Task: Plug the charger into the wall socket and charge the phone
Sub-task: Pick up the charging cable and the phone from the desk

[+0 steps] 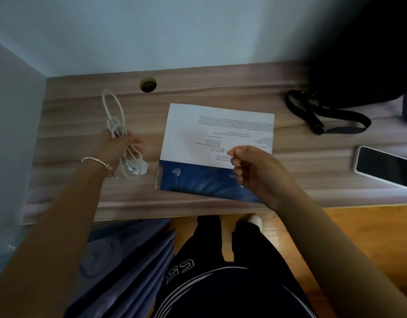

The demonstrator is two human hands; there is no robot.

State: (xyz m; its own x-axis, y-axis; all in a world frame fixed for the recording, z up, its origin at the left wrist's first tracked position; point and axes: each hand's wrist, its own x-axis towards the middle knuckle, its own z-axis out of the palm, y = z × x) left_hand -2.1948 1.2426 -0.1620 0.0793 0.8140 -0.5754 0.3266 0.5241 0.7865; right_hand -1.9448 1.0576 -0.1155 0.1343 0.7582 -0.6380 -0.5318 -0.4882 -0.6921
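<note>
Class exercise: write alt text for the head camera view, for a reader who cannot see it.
A person's left hand grips a bundled white charger cable at a wooden desk; the right hand, fingers curled, hovers above a white-and-blue booklet. A phone lies at the desk's right.

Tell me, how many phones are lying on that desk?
1. The phone lies screen up near the right end of the desk, to the right of the paper. Another could be hidden in the black bag at the back.
</note>
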